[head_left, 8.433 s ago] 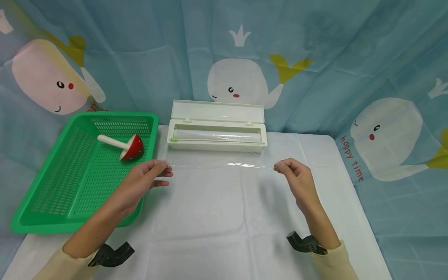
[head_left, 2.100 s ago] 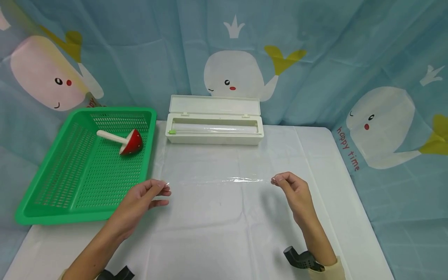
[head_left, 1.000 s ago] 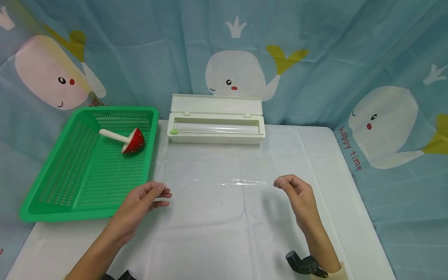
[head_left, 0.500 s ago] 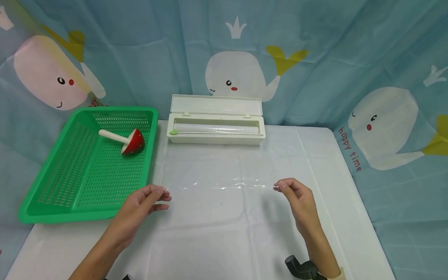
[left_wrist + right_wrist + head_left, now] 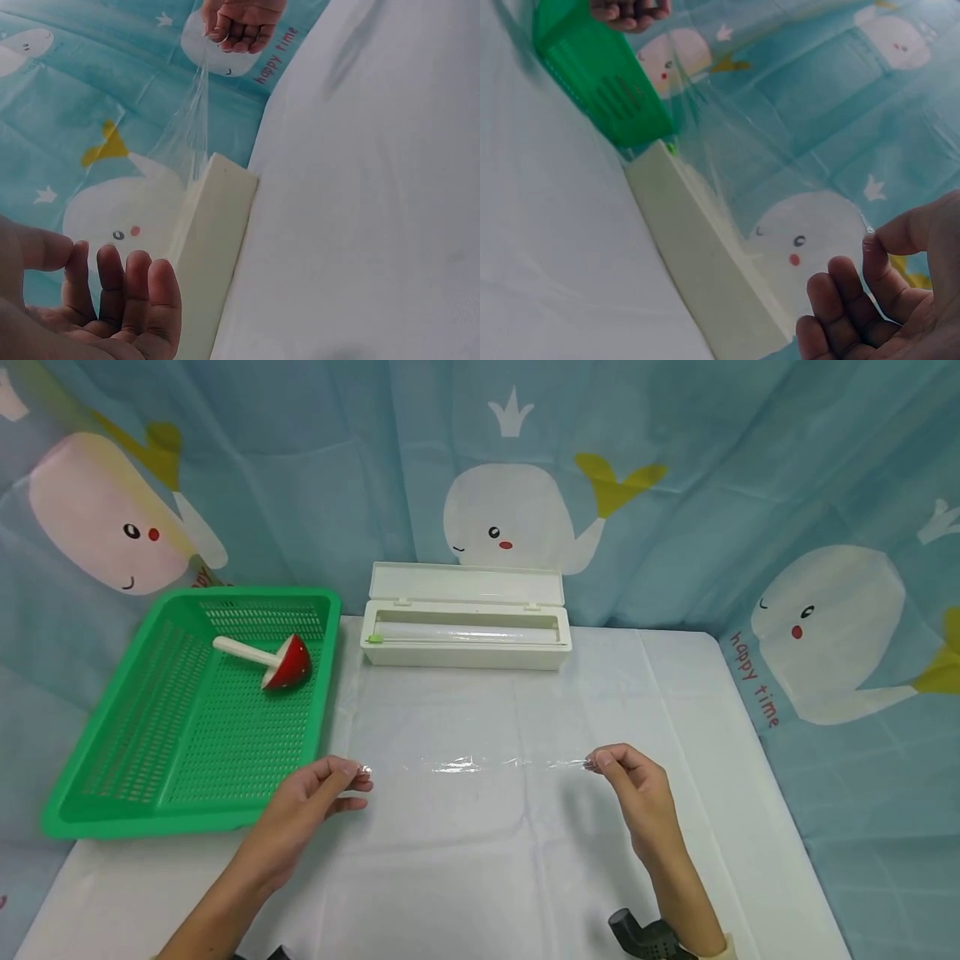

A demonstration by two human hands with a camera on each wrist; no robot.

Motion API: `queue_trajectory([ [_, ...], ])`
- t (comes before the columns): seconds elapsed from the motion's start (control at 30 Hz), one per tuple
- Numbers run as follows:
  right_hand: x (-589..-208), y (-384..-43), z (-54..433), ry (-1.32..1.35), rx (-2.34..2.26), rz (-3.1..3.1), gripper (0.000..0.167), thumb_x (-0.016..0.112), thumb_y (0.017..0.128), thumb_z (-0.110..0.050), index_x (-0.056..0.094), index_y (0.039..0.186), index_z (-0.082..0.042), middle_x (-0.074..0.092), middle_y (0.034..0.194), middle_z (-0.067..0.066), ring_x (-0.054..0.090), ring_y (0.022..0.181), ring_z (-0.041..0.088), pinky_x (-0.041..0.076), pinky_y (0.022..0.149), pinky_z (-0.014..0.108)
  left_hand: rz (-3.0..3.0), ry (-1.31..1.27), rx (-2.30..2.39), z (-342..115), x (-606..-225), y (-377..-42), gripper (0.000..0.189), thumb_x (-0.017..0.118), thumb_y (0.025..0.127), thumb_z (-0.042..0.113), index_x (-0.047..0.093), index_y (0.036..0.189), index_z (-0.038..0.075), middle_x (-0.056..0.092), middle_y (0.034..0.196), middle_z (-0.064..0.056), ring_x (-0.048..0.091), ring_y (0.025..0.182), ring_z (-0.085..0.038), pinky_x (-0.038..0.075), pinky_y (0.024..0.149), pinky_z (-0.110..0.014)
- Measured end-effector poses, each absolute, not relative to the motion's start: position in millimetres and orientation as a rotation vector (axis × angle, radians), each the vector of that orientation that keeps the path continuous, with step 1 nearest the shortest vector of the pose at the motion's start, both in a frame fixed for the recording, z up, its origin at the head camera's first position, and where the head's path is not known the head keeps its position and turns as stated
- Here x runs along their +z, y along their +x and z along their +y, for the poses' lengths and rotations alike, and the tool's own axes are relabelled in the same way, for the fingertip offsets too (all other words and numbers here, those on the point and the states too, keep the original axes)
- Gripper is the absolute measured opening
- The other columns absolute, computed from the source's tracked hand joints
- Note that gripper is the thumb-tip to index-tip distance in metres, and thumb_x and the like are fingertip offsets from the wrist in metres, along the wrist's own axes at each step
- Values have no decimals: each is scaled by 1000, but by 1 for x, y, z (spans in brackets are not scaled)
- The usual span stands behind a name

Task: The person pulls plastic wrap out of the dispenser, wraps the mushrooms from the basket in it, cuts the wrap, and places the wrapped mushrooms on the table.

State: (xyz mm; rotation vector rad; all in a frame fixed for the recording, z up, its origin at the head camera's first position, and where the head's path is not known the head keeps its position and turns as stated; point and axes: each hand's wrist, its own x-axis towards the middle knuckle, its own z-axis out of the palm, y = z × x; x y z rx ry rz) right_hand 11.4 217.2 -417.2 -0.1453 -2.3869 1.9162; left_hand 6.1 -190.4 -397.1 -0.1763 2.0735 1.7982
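Observation:
A sheet of clear cling film (image 5: 459, 765) is stretched between the two hands, its front edge catching the light. My left hand (image 5: 311, 802) pinches one corner between thumb and forefinger; my right hand (image 5: 637, 789) pinches the other corner the same way. Behind them stands a white cling film dispenser (image 5: 467, 656) with its lid up, a roll of film (image 5: 465, 633) inside and a green cutter slider (image 5: 374, 639) at its left end. In the left wrist view the film (image 5: 196, 124) runs up from the dispenser (image 5: 214, 232) to the right hand (image 5: 244, 22).
To the left stands a green perforated basket (image 5: 180, 827) holding a red and white mushroom-shaped thing (image 5: 285, 664) with a long pale handle. A white cloth (image 5: 450, 877) covers the table. A blue whale-print curtain (image 5: 300, 485) hangs behind and at the right.
Both hands have drawn the film's edge from near the dispenser toward the body, still pinching its corners. Over the last second they have lowered only slightly. Dispenser and basket have stayed put.

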Motion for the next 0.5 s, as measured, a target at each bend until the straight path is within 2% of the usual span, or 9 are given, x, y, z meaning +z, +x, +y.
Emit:
queue_trajectory([
  [0.27, -422, 16, 217, -195, 1948, -2400, 22, 59, 108, -11, 67, 102, 9, 73, 96, -6, 71, 99, 17, 58, 95, 20, 2063, -183, 1816, -191, -403, 11, 42, 53, 112, 32, 60, 125, -7, 68, 114, -5, 70, 107, -11, 62, 93, -24],
  [0.5, -426, 20, 219, -250, 1947, -2411, 22, 59, 108, -11, 67, 104, 10, 73, 96, -5, 72, 98, 16, 57, 95, 20, 2026, -205, 1827, -188, -406, 13, 42, 53, 112, 32, 59, 125, -7, 66, 114, -6, 69, 108, -13, 63, 93, -25],
])
